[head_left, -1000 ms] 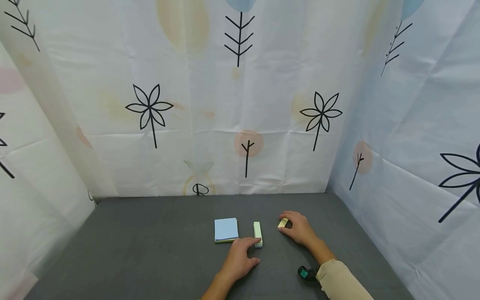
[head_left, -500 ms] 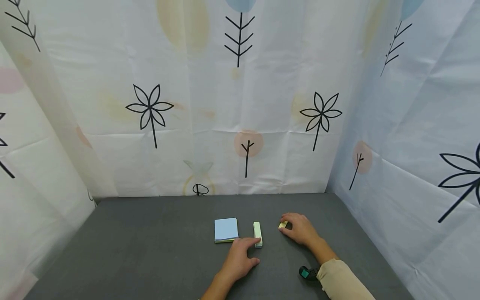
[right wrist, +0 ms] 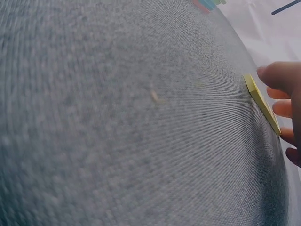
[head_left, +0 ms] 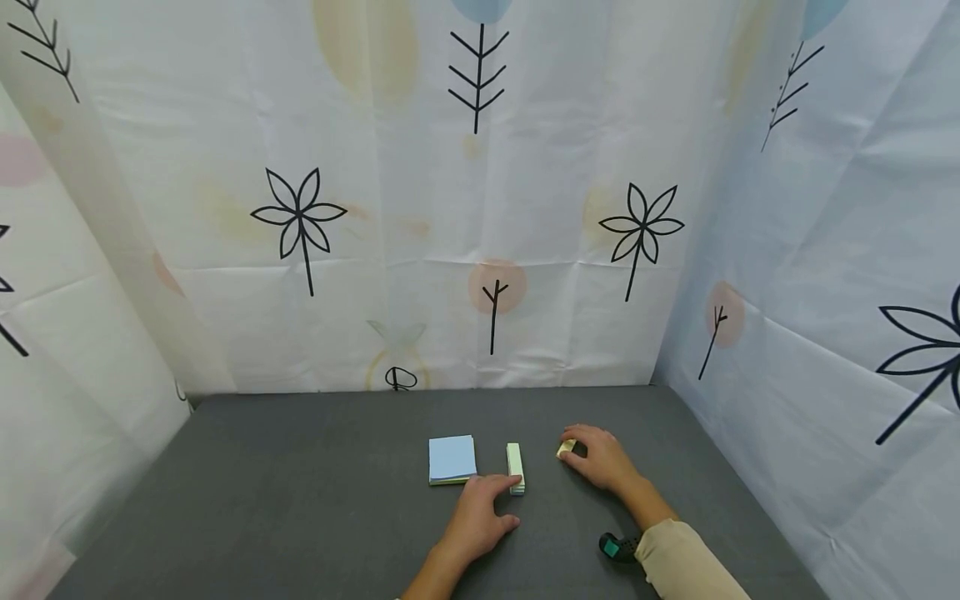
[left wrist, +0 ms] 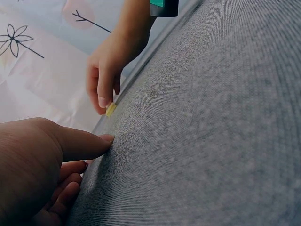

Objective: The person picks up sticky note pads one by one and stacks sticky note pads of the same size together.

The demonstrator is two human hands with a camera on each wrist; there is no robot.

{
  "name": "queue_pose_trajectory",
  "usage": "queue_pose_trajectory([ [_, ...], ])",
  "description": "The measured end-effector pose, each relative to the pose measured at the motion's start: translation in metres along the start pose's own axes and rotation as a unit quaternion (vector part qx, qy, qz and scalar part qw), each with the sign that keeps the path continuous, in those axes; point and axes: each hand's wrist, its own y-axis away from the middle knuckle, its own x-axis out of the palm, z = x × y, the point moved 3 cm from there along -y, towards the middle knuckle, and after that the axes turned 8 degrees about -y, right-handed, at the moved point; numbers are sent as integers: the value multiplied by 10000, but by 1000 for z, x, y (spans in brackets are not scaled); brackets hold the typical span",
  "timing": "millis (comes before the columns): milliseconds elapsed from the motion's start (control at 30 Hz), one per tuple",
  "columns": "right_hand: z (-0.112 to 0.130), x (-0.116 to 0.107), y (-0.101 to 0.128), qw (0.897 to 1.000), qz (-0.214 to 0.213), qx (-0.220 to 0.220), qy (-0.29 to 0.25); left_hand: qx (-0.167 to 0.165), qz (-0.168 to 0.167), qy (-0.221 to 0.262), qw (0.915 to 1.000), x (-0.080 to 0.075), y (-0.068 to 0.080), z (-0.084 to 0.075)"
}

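A narrow stack of sticky notes (head_left: 513,461), pale green on top, lies on the dark table near its middle. My left hand (head_left: 477,515) rests beside it, the tip of an extended finger touching its near end. Left of that stack lies a square pad of sticky notes (head_left: 452,457) with a light blue top sheet. Further right, my right hand (head_left: 598,456) holds a small yellow sticky-note pad (head_left: 566,448) between thumb and fingers, close to the tabletop. In the right wrist view the yellow pad (right wrist: 261,101) stands tilted, partly hidden by the fingers.
The grey table (head_left: 300,500) runs back to a white patterned cloth wall (head_left: 420,192), with more cloth on both sides. A black band with a green patch (head_left: 617,547) is worn at the right wrist.
My right hand shifts very slightly to the right and toward me, and the yellow pad tilts a little with it. The left hand and both other stacks stay put.
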Motion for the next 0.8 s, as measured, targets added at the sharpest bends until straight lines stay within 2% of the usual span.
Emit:
queue_pose_trajectory([
  [167, -4, -1, -1, 9996, -248, 146, 39, -64, 67, 41, 9999, 0, 0, 0],
  [300, -8, -2, 0, 9968, -167, 694, 355, -102, 133, 69, 9998, 0, 0, 0],
  [433, -11, -3, 1, 9905, 64, 1303, 429, -126, 187, 102, 9997, 0, 0, 1],
  [633, -13, -2, 2, 9857, 153, 1675, 90, -106, 134, 74, 9998, 0, 1, 0],
  [800, -11, -1, -1, 9804, -116, 1912, -459, -81, 93, 49, 9999, 0, 1, 0],
])
